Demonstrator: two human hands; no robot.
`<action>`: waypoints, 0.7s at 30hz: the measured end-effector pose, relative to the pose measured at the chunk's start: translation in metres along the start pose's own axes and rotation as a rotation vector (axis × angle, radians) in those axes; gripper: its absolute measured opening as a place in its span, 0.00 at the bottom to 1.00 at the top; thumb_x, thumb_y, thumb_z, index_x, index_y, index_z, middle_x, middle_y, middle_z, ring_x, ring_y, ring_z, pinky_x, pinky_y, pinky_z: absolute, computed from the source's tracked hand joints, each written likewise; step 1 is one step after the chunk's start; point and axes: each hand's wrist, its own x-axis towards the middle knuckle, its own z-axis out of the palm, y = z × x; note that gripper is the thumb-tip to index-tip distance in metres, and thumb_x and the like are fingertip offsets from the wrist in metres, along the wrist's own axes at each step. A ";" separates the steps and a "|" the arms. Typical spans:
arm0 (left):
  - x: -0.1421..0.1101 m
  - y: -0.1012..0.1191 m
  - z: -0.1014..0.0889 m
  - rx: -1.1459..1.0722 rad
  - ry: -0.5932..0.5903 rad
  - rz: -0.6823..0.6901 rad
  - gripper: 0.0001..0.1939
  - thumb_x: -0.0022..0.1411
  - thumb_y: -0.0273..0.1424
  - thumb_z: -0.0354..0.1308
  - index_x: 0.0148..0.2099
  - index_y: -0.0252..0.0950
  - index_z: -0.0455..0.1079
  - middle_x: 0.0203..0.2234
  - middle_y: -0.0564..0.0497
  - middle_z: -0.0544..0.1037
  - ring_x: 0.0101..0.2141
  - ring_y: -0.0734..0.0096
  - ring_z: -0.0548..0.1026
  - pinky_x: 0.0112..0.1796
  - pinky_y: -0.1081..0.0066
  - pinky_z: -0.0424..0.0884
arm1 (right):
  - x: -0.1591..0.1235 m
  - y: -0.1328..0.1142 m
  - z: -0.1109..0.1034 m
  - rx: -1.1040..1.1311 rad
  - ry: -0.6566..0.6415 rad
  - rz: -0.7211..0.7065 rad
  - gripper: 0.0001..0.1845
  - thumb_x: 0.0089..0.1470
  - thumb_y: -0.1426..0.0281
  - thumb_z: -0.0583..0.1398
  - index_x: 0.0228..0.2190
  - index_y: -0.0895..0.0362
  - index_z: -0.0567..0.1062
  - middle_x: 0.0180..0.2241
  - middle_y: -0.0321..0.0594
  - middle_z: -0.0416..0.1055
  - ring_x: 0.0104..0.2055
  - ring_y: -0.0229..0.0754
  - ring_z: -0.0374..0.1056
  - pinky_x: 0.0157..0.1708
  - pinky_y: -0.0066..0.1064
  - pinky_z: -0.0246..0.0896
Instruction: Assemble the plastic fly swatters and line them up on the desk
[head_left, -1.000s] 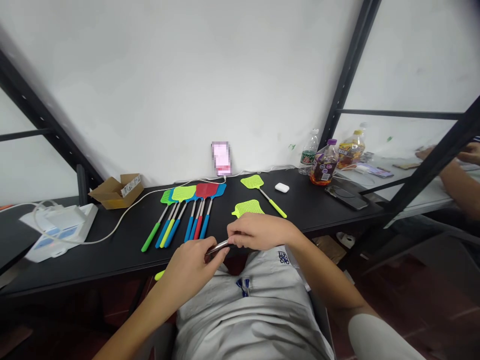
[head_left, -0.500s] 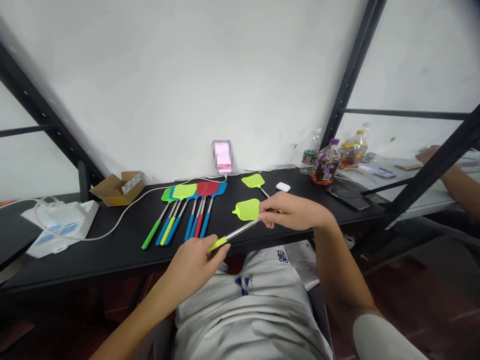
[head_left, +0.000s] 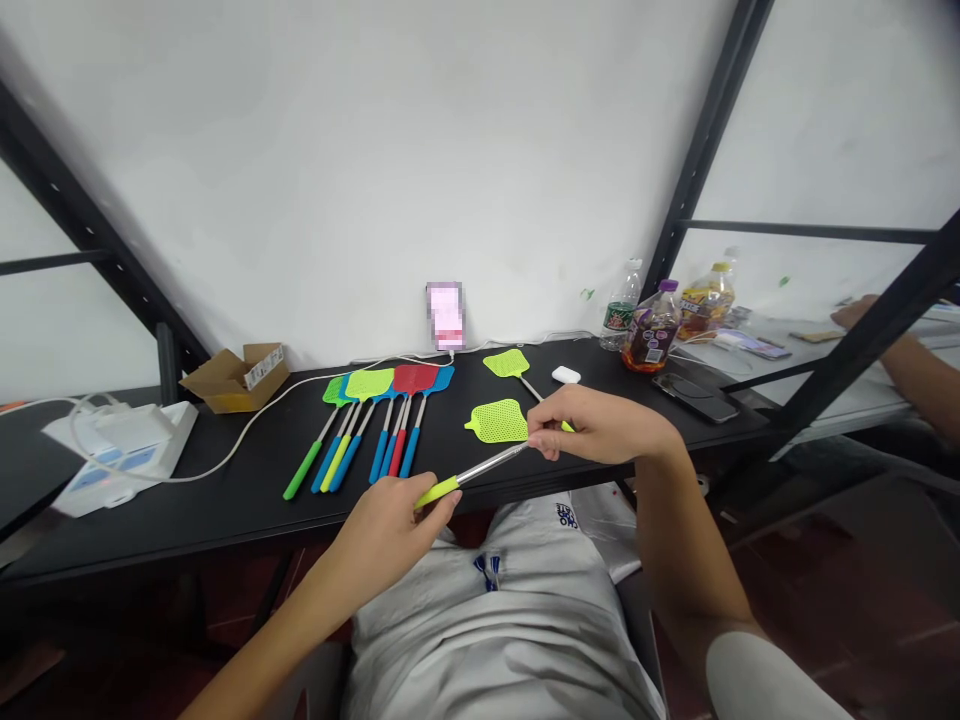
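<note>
Holding wider than a second ago, my left hand [head_left: 390,525] wraps one telescopic handle's [head_left: 491,463] grip, my right hand [head_left: 589,425] pinches its far end, before the desk [head_left: 240,510] bearing eight grouped fly swatters [head_left: 370,383], one separate swatter [head_left: 506,363], one loose head [head_left: 499,421].

Whoever is sitting here has on a creased, pale grey top [head_left: 502,660] with a matching short sleeve [head_left: 772,675] that leaves the right forearm [head_left: 686,540] uncovered. The trousers [head_left: 517,530] are pale too, with dark blue drawstring ends [head_left: 487,572] dangling at the waist and small dark block lettering [head_left: 566,515] on the right thigh. The hands [head_left: 394,525] are gloveless.
</note>
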 end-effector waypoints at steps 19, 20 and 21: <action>0.003 -0.006 0.003 0.010 -0.111 0.008 0.25 0.73 0.49 0.42 0.27 0.39 0.55 0.20 0.55 0.65 0.22 0.70 0.59 0.27 0.69 0.48 | -0.013 0.007 -0.010 0.015 0.333 0.053 0.19 0.66 0.69 0.53 0.23 0.58 0.71 0.21 0.34 0.70 0.24 0.34 0.62 0.28 0.27 0.54; 0.004 -0.005 0.003 0.004 -0.114 0.012 0.25 0.73 0.49 0.42 0.27 0.39 0.55 0.20 0.55 0.65 0.23 0.70 0.60 0.27 0.69 0.49 | -0.012 0.007 -0.009 0.012 0.349 0.045 0.20 0.66 0.69 0.53 0.22 0.57 0.70 0.21 0.34 0.70 0.24 0.34 0.62 0.28 0.27 0.54; 0.004 -0.005 0.003 -0.001 -0.113 0.017 0.25 0.73 0.49 0.42 0.28 0.39 0.55 0.20 0.55 0.66 0.23 0.70 0.60 0.27 0.69 0.49 | -0.012 0.007 -0.009 0.012 0.363 0.038 0.20 0.66 0.69 0.53 0.22 0.57 0.69 0.20 0.33 0.69 0.23 0.34 0.61 0.28 0.27 0.54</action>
